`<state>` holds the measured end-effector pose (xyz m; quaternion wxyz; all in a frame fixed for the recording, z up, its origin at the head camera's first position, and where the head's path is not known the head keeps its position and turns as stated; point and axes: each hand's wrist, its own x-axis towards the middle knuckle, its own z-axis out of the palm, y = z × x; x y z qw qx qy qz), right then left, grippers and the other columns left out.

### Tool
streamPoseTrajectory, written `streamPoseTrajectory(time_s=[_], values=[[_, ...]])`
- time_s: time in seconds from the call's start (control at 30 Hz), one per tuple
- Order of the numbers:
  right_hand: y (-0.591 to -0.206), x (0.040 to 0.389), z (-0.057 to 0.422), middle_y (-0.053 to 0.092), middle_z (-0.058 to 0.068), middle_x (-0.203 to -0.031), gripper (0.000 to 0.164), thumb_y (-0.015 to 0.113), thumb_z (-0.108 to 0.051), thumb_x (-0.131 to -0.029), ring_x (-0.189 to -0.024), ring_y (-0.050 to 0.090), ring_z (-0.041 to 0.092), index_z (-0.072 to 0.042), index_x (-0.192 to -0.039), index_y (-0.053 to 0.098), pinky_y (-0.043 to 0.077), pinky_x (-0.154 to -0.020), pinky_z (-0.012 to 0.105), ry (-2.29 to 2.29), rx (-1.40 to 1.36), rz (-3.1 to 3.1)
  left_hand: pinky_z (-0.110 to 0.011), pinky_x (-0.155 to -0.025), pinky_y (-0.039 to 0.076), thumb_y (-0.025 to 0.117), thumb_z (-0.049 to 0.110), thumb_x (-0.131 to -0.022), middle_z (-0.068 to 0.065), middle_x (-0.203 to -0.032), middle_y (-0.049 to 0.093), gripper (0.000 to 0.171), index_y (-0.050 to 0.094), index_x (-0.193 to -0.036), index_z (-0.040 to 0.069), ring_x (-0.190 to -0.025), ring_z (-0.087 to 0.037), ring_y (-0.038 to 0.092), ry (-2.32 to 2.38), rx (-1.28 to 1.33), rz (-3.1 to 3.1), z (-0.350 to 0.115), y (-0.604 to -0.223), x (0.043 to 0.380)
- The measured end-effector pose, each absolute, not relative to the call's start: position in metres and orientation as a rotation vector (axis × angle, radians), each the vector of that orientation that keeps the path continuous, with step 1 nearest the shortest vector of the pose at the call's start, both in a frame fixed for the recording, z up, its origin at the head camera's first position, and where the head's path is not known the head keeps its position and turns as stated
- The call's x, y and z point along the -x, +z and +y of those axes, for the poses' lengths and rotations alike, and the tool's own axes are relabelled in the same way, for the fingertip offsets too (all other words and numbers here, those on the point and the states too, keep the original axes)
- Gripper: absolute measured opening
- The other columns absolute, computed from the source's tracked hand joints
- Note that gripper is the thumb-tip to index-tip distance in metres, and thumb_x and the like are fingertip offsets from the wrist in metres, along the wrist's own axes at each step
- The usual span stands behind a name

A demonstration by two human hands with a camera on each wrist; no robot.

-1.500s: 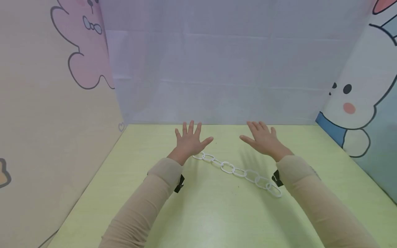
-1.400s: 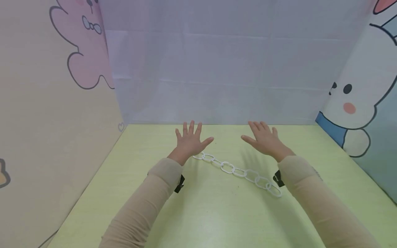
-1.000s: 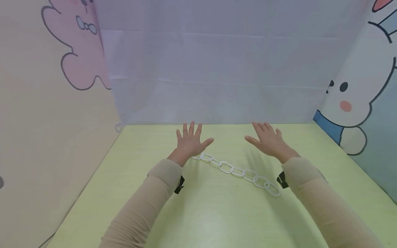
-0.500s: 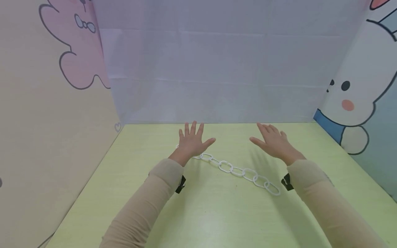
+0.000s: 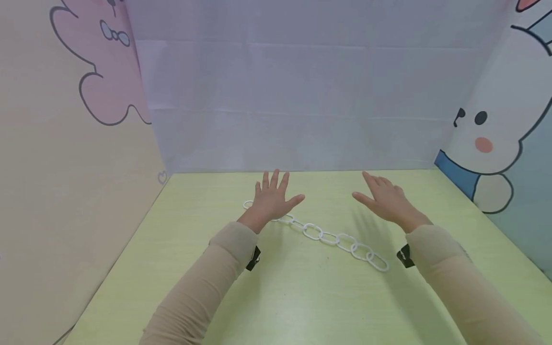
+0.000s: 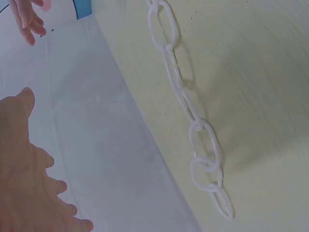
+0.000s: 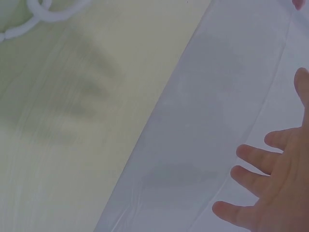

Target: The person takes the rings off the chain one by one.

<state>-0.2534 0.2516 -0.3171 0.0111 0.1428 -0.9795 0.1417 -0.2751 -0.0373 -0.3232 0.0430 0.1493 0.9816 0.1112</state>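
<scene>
A white chain of large oval links (image 5: 312, 232) lies slantwise on the pale yellow-green table, from back left to front right. My left hand (image 5: 271, 201), fingers spread, is held over its far end and hides a few links in the head view. In the left wrist view the chain (image 6: 205, 145) runs down the table, apart from the palm and fingers. My right hand (image 5: 388, 200) hovers to the right of the chain with its fingers extended and holds nothing. The right wrist view shows this hand's spread fingers (image 7: 253, 181) and only a corner of the chain (image 7: 58, 14).
The table (image 5: 284, 297) ends at a pale lilac sheet (image 5: 276, 96) hanging along its back edge. A beige wall panel (image 5: 77, 191) with a pink cartoon figure stands at left. A panel with a white cartoon rabbit (image 5: 500, 96) stands at right.
My right hand has drifted to the right, and the left hand slightly right too, uncovering the chain's far-left link. The head view has shifted a little. The chain lies as before.
</scene>
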Motion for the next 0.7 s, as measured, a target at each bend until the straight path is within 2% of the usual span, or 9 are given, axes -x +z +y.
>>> streamPoseTrajectory(time_s=[0.47, 0.7], values=[[-0.317, 0.243, 0.264, 0.021, 0.033, -0.141, 0.08, 0.036, -0.052, -0.095, -0.127, 0.02, 0.049, 0.003, -0.145, 0.007, 0.018, -0.096, 0.065, 0.537, -0.434, -3.092, -0.046, -0.107, 0.015, 0.035, 0.061, -0.091, -0.01, -0.153, -0.005, 0.08, 0.003, -0.149, 0.016, -0.136, -0.035, -0.006, 0.437, -0.626, 2.959, -0.024, -0.329, 0.268], [-0.319, 0.239, 0.268, 0.02, 0.033, -0.141, 0.081, 0.036, -0.053, -0.095, -0.127, 0.02, 0.049, 0.003, -0.145, 0.007, 0.019, -0.097, 0.064, 0.558, -0.431, -3.1, -0.047, -0.106, 0.019, 0.036, 0.062, -0.09, -0.009, -0.153, -0.004, 0.08, 0.003, -0.149, 0.017, -0.136, -0.033, -0.007, 0.461, -0.627, 2.935, -0.021, -0.335, 0.265]])
